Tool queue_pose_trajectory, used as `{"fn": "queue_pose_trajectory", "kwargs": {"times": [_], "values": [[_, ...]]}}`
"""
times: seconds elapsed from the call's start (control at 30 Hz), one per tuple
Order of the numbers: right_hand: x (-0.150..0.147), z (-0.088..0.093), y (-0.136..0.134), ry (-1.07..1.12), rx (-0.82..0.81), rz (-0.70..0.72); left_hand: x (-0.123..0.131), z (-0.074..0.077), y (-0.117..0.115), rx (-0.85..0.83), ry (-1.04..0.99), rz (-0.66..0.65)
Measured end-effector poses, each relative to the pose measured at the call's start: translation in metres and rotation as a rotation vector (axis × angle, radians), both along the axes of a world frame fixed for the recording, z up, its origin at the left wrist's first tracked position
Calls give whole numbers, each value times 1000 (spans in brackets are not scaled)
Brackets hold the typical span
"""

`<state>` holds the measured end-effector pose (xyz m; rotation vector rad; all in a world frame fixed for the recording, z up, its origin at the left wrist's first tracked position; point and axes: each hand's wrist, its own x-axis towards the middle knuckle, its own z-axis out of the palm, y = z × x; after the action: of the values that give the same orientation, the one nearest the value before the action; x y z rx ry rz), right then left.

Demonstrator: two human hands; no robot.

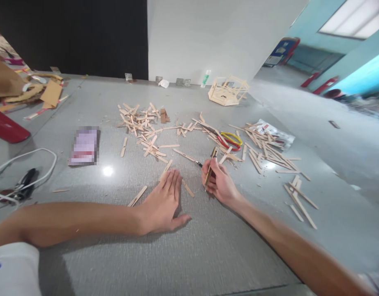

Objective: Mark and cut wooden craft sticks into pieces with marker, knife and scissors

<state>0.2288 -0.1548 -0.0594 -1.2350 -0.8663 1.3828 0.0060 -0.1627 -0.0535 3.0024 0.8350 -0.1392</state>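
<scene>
My left hand (165,197) lies flat on the grey table, fingers stretched out and thumb apart. Its fingertips rest at a wooden craft stick (167,166), partly hidden beneath them. Beside those fingers is a short stick piece (188,188), and another stick (137,196) lies left of the wrist. My right hand (219,183) is closed around a slim gold pen-like tool (209,172), its thin tip pointing down near the tabletop; whether it is a pen or a craft knife I cannot tell. Just left of that hand, a dark-ended slim item (199,163) lies among the sticks.
Scissors (229,141) with red and yellow handles lie among loose sticks (140,119). A stick frame model (228,91) and a glue tube (206,78) stand at the back. A blurred purple rectangular object (84,144), a white cable (32,152) and a red cylinder (7,125) are leftward.
</scene>
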Motion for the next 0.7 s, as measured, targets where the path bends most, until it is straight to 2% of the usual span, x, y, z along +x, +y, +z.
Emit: {"fn": "queue_pose_trajectory", "kwargs": {"times": [0.23, 0.37, 0.43, 0.53, 0.6, 0.63, 0.7], "values": [[0, -5, 2, 19, 73, 28, -1, 2, 1, -49, 9, -1], [-2, -3, 1, 10, 79, -19, -1, -1, 0, -26, 1, 1], [-3, -3, -1, -54, 85, -47, -1, -2, 0, -2, -12, 0], [-5, -4, -7, -278, 126, -104, 0, -1, -1, 23, -21, -3], [-4, -5, -12, -481, 231, -153, 0, 0, -1, 29, -27, -8], [-3, -5, -14, -600, 340, -167, 0, 1, -1, 31, -31, -8], [3, -2, -16, -861, 666, -149, -1, 3, -2, 34, -34, -7]]}}
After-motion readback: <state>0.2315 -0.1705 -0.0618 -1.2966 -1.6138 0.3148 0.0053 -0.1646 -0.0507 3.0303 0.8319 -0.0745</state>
